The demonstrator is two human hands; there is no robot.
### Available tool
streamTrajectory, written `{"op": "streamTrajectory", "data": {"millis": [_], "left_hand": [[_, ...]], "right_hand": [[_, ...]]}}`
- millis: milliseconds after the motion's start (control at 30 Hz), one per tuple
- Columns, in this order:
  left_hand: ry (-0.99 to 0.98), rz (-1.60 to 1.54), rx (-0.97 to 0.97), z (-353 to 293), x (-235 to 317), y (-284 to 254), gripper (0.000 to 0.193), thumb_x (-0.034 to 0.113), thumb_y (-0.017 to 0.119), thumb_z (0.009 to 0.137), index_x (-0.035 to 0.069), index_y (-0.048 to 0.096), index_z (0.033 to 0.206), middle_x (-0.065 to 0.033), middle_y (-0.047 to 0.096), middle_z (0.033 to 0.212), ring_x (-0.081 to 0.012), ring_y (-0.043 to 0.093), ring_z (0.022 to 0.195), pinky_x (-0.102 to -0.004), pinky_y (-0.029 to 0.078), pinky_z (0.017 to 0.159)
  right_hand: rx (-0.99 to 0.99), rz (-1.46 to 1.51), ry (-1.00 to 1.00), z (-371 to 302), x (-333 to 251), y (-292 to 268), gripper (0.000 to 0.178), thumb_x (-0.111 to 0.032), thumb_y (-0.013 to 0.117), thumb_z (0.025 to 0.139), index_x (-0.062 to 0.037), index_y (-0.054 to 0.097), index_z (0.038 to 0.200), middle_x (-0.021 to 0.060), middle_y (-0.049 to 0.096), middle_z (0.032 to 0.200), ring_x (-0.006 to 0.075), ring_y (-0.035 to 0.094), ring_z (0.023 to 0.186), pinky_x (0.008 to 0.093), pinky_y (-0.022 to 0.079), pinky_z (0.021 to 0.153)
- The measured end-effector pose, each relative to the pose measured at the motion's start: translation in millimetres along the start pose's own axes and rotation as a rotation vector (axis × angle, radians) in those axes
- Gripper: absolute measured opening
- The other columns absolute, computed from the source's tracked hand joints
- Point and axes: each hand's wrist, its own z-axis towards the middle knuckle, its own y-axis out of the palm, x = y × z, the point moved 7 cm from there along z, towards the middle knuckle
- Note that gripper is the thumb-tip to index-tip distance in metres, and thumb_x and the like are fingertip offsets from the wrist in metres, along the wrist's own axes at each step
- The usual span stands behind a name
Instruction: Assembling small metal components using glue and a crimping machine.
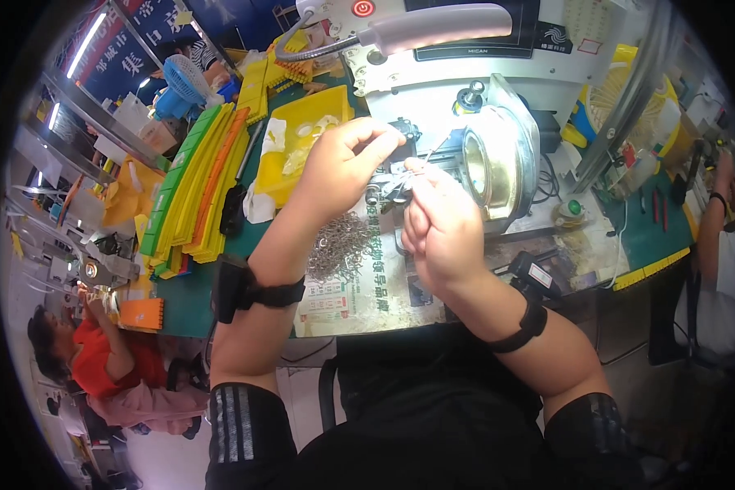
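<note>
My left hand is closed, its thumb and forefinger pinched together beside a small black part of the machine. What those fingers hold, if anything, is hidden. Close by on the right, my right hand is also closed, its fingertips pinched at a small bright metal fixture; glare hides what lies between them. Just right of both hands stands a machine with a round, gold-toned metal ring opening. Below my left hand, a heap of small wiry metal pieces lies on a printed paper sheet.
A lamp on a bendable neck shines over the work. At left are a yellow tray and stacked yellow, green and orange strips. A blue fan stands farther back. Seated people work at far left, in a red top, and far right.
</note>
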Motion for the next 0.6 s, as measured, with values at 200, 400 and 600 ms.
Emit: {"op": "streamTrajectory", "data": {"millis": [200, 400, 600], "left_hand": [[-0.012, -0.064, -0.192, 11.1, -7.9, 11.4, 0.025, 0.023, 0.068, 0.095, -0.001, 0.076, 0.102, -0.0056, 0.075, 0.091, -0.0118, 0.067, 0.086, -0.0276, 0.053, 0.080], [-0.128, -0.639, -0.756, 22.8, -33.1, 59.6, 0.026, 0.015, 0.069, 0.089, -0.002, 0.075, 0.109, -0.0155, 0.069, 0.127, -0.0220, 0.064, 0.112, -0.0347, 0.048, 0.100], [0.099, 0.105, -0.257, 15.3, 1.5, 12.7, 0.012, 0.014, 0.068, 0.089, 0.003, 0.069, 0.092, -0.0124, 0.069, 0.099, -0.0257, 0.066, 0.092, -0.0378, 0.051, 0.084]], "right_hand": [[0.173, 0.129, -0.058, 0.3, 20.1, -18.4, 0.014, -0.021, 0.056, 0.105, -0.0079, 0.058, 0.101, -0.0026, 0.044, 0.063, 0.0082, 0.038, 0.047, 0.0239, 0.033, 0.044], [0.285, -0.048, 0.122, 19.8, 22.5, -42.2, 0.007, -0.019, 0.049, 0.106, -0.0144, 0.052, 0.101, -0.0056, 0.045, 0.066, 0.0061, 0.038, 0.049, 0.0234, 0.031, 0.046], [0.244, -0.062, 0.169, 5.8, 15.7, -35.7, 0.012, -0.023, 0.047, 0.107, -0.0144, 0.053, 0.101, -0.0033, 0.049, 0.069, 0.0078, 0.039, 0.049, 0.0229, 0.029, 0.045]]}}
